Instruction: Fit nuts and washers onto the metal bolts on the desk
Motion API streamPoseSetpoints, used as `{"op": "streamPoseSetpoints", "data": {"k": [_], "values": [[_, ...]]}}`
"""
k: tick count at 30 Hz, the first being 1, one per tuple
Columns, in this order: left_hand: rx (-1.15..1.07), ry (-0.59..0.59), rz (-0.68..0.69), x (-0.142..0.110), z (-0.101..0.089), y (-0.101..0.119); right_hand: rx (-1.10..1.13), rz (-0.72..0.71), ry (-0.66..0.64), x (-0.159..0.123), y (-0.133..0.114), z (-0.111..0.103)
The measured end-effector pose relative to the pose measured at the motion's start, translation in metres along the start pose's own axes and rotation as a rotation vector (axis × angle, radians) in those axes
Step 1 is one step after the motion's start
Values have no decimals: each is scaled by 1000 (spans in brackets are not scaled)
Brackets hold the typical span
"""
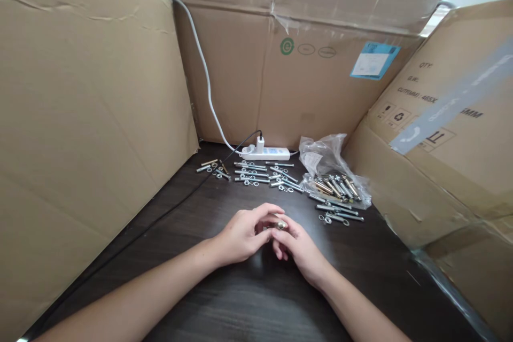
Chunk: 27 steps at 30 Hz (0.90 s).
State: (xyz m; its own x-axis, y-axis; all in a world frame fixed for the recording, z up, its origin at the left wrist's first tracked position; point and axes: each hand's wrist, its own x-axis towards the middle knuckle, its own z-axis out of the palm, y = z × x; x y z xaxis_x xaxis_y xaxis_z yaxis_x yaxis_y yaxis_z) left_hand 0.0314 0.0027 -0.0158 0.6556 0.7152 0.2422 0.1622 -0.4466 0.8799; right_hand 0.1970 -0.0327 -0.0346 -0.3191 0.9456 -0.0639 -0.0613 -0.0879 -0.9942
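Note:
My left hand (pixel 244 232) and my right hand (pixel 298 246) meet over the middle of the dark table. Their fingers are closed around a small metal bolt (pixel 281 225), whose shiny rounded end points towards me. Fingers hide most of its length. Beyond my hands lie several loose bolts (pixel 252 173) in groups, with nuts (pixel 281 188), washers and metal sleeves among them. To the right, a clear plastic bag (pixel 320 152) lies with several assembled expansion bolts (pixel 339 187) at its opening. More long bolts (pixel 340 211) and washers are just in front of the bag.
A white power strip (pixel 276 153) with a plugged-in charger stands at the back. Its white cable (pixel 204 61) climbs the cardboard, and a black cable (pixel 176 206) crosses the table on the left. Cardboard boxes (pixel 92 91) wall in the left, back and right.

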Motion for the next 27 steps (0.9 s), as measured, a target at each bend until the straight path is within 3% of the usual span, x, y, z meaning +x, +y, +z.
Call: {"op": "streamPoseSetpoints", "data": {"k": [3, 7, 11, 15, 20, 27], "values": [[168, -34, 36, -2, -4, 3, -87, -62, -21, -2, -1, -2], [395, -69, 109, -2, -11, 10, -339, -212, 53, -5, -7, -6], [570, -109, 140, 2, -22, 11, -459, -167, 113, -5, -6, -11], [682, -75, 61, 8, -38, -7, -354, -132, 206, -3, -1, -14], [746, -126, -11, 12, -45, -29, -142, -250, 308, -5, -5, -14], [729, -88, -62, 12, -37, -31, -557, -143, 317, -2, -8, -14]]}}
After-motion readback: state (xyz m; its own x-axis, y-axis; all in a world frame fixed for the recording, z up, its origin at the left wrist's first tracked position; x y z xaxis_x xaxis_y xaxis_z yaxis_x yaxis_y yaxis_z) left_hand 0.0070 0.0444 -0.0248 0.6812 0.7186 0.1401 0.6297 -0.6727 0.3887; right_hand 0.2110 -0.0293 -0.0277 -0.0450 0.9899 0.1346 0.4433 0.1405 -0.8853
